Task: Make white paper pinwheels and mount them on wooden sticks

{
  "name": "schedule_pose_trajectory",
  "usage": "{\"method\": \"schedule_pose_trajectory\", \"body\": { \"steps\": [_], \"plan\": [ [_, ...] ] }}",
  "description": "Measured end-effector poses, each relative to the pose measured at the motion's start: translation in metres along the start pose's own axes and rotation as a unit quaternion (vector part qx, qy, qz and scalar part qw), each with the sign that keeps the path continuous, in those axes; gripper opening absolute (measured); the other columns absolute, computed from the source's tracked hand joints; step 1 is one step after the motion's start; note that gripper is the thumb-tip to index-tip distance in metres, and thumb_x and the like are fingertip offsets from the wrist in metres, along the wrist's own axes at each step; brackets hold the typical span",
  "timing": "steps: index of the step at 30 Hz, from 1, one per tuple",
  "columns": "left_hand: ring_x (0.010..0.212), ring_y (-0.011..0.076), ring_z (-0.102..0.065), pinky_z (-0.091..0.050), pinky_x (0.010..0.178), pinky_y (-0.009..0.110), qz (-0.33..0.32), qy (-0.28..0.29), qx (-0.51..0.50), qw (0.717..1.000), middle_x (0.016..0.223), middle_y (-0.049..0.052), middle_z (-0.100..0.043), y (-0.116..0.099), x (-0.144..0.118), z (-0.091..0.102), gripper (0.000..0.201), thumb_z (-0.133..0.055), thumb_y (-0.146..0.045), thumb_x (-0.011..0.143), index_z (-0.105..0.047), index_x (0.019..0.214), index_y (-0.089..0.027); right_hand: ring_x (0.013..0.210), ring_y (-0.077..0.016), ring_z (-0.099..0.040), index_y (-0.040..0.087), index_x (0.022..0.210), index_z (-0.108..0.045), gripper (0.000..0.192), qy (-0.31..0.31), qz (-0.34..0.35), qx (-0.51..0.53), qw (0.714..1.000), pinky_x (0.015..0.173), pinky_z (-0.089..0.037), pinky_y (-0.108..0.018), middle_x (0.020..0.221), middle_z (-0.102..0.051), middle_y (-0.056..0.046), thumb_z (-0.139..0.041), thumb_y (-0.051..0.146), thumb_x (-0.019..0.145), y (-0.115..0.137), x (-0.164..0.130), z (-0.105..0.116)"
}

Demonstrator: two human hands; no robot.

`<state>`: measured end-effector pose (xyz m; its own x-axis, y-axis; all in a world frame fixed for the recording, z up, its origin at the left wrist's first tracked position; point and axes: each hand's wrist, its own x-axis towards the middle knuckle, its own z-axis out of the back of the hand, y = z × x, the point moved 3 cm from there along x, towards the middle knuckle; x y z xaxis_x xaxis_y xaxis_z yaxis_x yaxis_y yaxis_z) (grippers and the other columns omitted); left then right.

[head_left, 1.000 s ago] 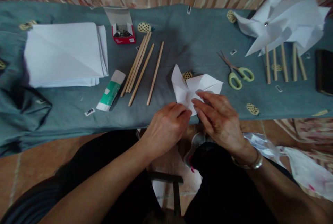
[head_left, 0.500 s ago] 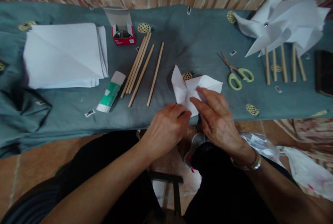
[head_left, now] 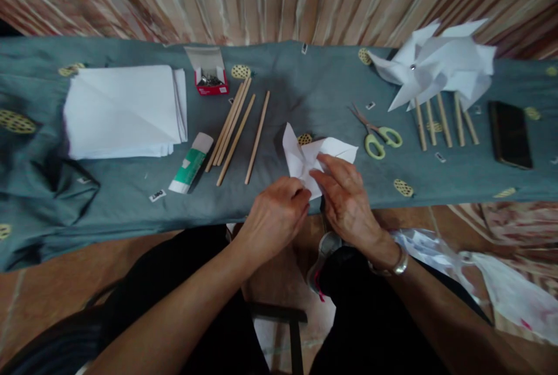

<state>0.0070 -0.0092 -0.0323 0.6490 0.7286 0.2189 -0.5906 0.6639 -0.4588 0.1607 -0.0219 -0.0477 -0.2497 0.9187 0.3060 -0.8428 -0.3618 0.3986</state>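
Note:
A partly folded white paper pinwheel (head_left: pixel 307 161) rests near the front edge of the cloth-covered table, its left blade standing up. My left hand (head_left: pixel 279 209) is closed at its near left corner, thumb and fingertips pinching the paper. From the right, my right hand (head_left: pixel 349 200) lies over the pinwheel, thumb and fingers bent and pressing on its middle and right blade. Some of the paper is hidden beneath the fingers. Scissors with green handles (head_left: pixel 377 138) lie to the right. On the left are several wooden sticks (head_left: pixel 256 139) and a glue stick (head_left: pixel 192 164).
A stack of white paper (head_left: pixel 124 112) lies at the left. Beside it stands an open red box (head_left: pixel 212 81) of small metal fasteners. Finished pinwheels (head_left: pixel 436 64) on sticks lie at the back right, near a dark phone (head_left: pixel 510 134). Plastic bags (head_left: pixel 510 293) are on the floor.
The camera view has shifted, so the table sits lower in it and the phone shows whole. Both hands keep nearly the same grip on the paper.

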Motion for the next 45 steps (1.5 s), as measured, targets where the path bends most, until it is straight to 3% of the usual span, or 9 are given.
{"method": "schedule_pose_trajectory", "body": {
  "steps": [5, 9, 13, 18, 25, 33, 36, 39, 45],
  "plan": [
    [0.089, 0.0188, -0.062, -0.055, 0.080, 0.032, 0.014, -0.011, -0.011, 1.000, 0.094, 0.006, -0.064, 0.000, 0.000, -0.001, 0.012, -0.054, -0.013, 0.087, -0.064, 0.094, -0.015, 0.129, -0.0283, -0.044, 0.021, 0.120, -0.061, 0.035, -0.031, 0.009, -0.022, 0.999, 0.101, -0.042, -0.052, 0.139, -0.052, -0.013, -0.039, 0.014, 0.093, 0.000, -0.001, -0.005],
    [0.087, 0.0168, -0.064, -0.055, 0.078, 0.029, 0.037, -0.072, -0.072, 0.994, 0.093, 0.005, -0.065, 0.006, -0.002, 0.006, 0.016, -0.062, -0.015, 0.083, -0.067, 0.099, -0.016, 0.129, -0.0282, -0.043, 0.019, 0.118, -0.061, 0.036, -0.028, 0.007, -0.030, 0.999, 0.101, -0.041, -0.053, 0.139, -0.052, -0.013, -0.038, 0.014, 0.091, 0.000, -0.001, -0.007],
    [0.070, 0.0114, -0.063, -0.053, 0.065, 0.023, 0.098, -0.151, -0.152, 0.972, 0.086, 0.003, -0.065, 0.016, -0.010, 0.020, 0.017, -0.065, -0.018, 0.083, -0.070, 0.100, -0.016, 0.129, -0.0286, -0.043, 0.016, 0.116, -0.063, 0.038, -0.019, -0.019, -0.049, 0.998, 0.101, -0.041, -0.051, 0.139, -0.052, -0.015, -0.037, 0.009, 0.089, 0.003, 0.000, -0.006],
    [0.065, 0.0095, -0.061, -0.052, 0.062, 0.022, 0.118, -0.178, -0.164, 0.963, 0.085, 0.003, -0.067, 0.018, -0.020, 0.026, 0.016, -0.063, -0.015, 0.083, -0.072, 0.096, -0.014, 0.126, -0.0292, -0.044, 0.015, 0.115, -0.065, 0.042, -0.012, -0.045, -0.068, 0.997, 0.100, -0.041, -0.050, 0.138, -0.054, -0.016, -0.035, 0.006, 0.088, 0.010, 0.001, -0.007],
    [0.070, 0.0124, -0.064, -0.055, 0.068, 0.026, 0.107, -0.161, -0.137, 0.971, 0.086, 0.004, -0.066, 0.007, -0.025, 0.019, 0.019, -0.064, -0.013, 0.081, -0.072, 0.098, -0.015, 0.126, -0.0325, -0.046, 0.017, 0.116, -0.067, 0.043, -0.015, -0.054, -0.066, 0.996, 0.098, -0.042, -0.055, 0.138, -0.053, -0.017, -0.039, 0.007, 0.085, 0.013, 0.002, -0.006],
    [0.071, 0.0128, -0.065, -0.056, 0.070, 0.027, 0.103, -0.106, -0.101, 0.984, 0.096, 0.007, -0.068, 0.004, -0.023, 0.024, 0.023, -0.063, -0.011, 0.081, -0.070, 0.103, -0.014, 0.121, -0.0254, -0.055, 0.018, 0.116, -0.066, 0.045, -0.062, -0.057, 0.052, 0.995, 0.103, -0.045, -0.048, 0.128, -0.063, -0.012, -0.038, 0.008, 0.083, -0.006, 0.010, 0.007],
    [0.077, 0.0152, -0.068, -0.056, 0.074, 0.028, 0.104, -0.084, -0.080, 0.988, 0.097, 0.007, -0.069, 0.004, -0.022, 0.025, 0.019, -0.062, -0.013, 0.082, -0.071, 0.099, -0.015, 0.124, -0.0258, -0.054, 0.017, 0.122, -0.062, 0.045, -0.081, -0.065, 0.023, 0.994, 0.106, -0.042, -0.049, 0.130, -0.062, -0.013, -0.037, 0.009, 0.085, -0.017, 0.017, 0.015],
    [0.074, 0.0153, -0.068, -0.056, 0.072, 0.028, 0.107, -0.059, -0.072, 0.990, 0.095, 0.007, -0.071, 0.002, -0.023, 0.023, 0.018, -0.060, -0.015, 0.084, -0.070, 0.100, -0.016, 0.128, -0.0300, -0.051, 0.006, 0.130, -0.054, 0.047, -0.073, -0.077, -0.027, 0.994, 0.105, -0.041, -0.051, 0.135, -0.057, -0.021, -0.038, 0.012, 0.087, -0.026, 0.027, 0.018],
    [0.069, 0.0152, -0.068, -0.056, 0.072, 0.029, 0.133, -0.044, -0.100, 0.985, 0.092, 0.004, -0.075, 0.007, -0.029, 0.022, 0.042, -0.058, -0.015, 0.084, -0.057, 0.125, -0.018, 0.107, -0.0318, -0.064, 0.003, 0.133, -0.051, 0.046, -0.040, -0.086, -0.092, 0.991, 0.097, -0.045, -0.050, 0.120, -0.066, -0.023, -0.037, 0.019, 0.092, -0.033, 0.041, 0.018]
  ]
}}
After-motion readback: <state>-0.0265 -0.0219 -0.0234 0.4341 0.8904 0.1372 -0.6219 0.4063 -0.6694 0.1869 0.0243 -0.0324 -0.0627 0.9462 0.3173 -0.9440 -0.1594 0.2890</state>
